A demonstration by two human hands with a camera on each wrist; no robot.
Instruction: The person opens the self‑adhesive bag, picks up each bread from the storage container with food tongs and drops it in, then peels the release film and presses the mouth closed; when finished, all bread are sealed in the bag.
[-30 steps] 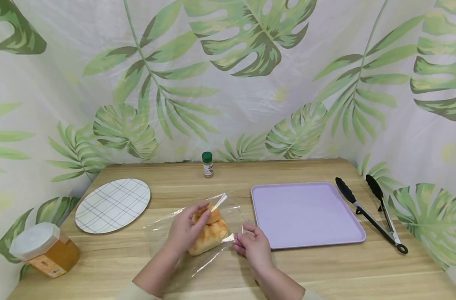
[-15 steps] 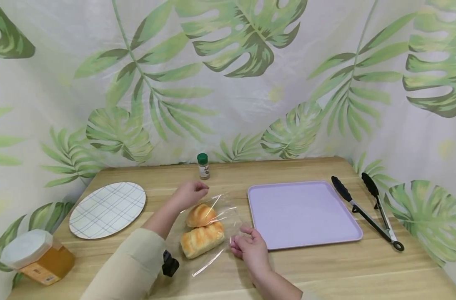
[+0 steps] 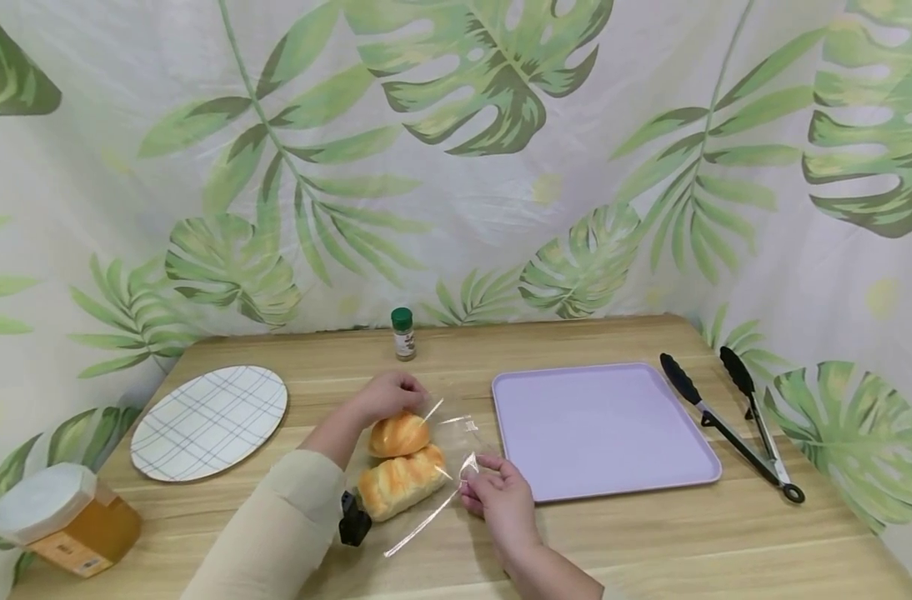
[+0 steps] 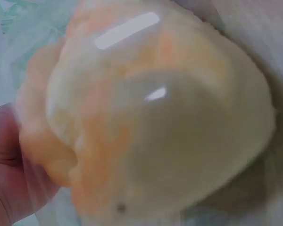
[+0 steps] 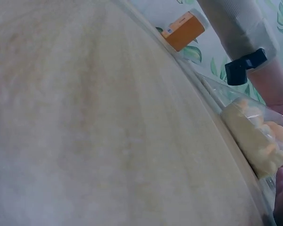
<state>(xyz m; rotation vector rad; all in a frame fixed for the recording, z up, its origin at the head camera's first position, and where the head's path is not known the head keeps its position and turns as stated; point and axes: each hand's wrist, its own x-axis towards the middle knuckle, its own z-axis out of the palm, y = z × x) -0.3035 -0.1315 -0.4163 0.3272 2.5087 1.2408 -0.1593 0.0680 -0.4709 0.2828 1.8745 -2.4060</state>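
Note:
Two bread rolls lie one behind the other inside a clear plastic bag on the wooden table. The far one is a rounded bun; the nearer is a ridged loaf. My left hand bends its fingers at the bag's far edge, just behind the bun, and pinches the film there; its fingertips are partly hidden. With thumb and fingers my right hand pinches the bag's right edge, beside the loaf. In the left wrist view, glossy film covers the bread, close and blurred.
A lilac tray lies right of the bag, with black-tipped tongs beyond it. To the left are a checked plate and a honey-coloured jar. A green-capped shaker stands at the back.
My left hand has lifted off the bread and shifted to the bag's far edge, then slightly down and right, uncovering both rolls. My right hand keeps its pinch on the bag's right edge.

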